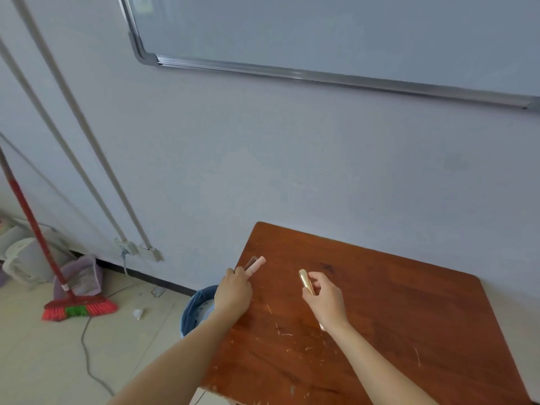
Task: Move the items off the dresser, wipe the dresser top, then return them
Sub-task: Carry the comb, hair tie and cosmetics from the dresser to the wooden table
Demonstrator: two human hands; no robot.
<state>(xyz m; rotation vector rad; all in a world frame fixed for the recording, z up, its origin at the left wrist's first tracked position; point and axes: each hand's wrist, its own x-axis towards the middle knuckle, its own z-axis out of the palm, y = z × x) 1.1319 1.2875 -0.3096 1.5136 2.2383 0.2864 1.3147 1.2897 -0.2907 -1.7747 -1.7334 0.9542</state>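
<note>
**Q:** Left hand?
**A:** My left hand is clenched round a pink tube and a dark brown piece, over the dresser top's left edge.

**Q:** Right?
**A:** My right hand pinches a gold tube between thumb and curled fingers, over the wood.

**Q:** Surface, room?
**A:** Reddish-brown, scratched, against the wall. Red broom far left, blue bin beside the dresser, whiteboard above.
</note>
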